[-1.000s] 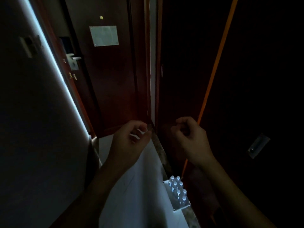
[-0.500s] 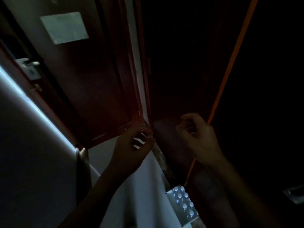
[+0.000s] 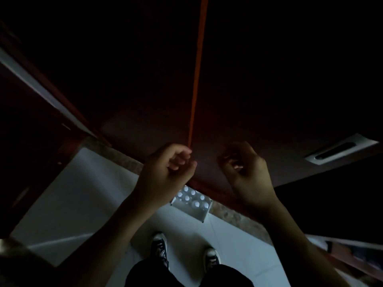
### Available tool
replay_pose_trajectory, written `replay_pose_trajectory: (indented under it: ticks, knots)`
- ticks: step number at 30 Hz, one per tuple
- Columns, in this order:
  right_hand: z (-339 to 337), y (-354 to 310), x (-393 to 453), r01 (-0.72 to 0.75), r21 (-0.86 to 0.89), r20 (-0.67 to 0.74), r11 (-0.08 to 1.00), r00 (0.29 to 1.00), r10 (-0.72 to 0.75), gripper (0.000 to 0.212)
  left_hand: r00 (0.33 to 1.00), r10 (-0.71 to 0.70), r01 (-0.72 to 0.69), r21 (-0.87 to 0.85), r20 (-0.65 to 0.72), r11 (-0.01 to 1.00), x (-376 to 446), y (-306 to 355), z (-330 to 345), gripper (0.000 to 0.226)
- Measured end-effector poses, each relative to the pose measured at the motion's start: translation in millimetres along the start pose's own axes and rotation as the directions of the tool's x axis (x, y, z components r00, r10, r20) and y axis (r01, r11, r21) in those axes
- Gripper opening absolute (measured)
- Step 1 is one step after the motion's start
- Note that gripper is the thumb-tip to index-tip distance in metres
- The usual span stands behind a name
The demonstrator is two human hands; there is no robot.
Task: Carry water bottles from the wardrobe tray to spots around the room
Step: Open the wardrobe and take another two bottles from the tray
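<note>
Bottles (image 3: 191,197) in tray (image 3: 194,213), seemingly below curled fingers (image 3: 180,160)

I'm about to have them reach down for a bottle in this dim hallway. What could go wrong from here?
1. The tray of water bottles sits on the floor just ahead of the shoes; a step forward could kick it.
2. The left hand hides part of the tray, and the dim light may spoil the reach.
3. The bottles stand packed close, so gripping one may topple its neighbours.
</note>
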State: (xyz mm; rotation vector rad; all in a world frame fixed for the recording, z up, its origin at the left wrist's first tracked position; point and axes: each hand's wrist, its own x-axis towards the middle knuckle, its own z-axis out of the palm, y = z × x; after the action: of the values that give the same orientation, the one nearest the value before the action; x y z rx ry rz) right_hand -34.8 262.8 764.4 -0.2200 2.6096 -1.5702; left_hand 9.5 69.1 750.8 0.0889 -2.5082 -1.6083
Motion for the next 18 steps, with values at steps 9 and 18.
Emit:
replay_pose_trajectory:
  ticks: [9,18]
  knots:
    - [78,178,-18,-0.33,0.092,-0.132,0.94,0.931,0.34,0.021,0.97,-0.142,0.125,0.098,0.197,0.987,9,-159,88,0.036]
    - [195,468,-35,-0.607,-0.099,-0.15,0.789,0.793,0.591,0.034,0.876,-0.35,0.233,0.343,0.332,0.91,-47,-425,249,0.048]
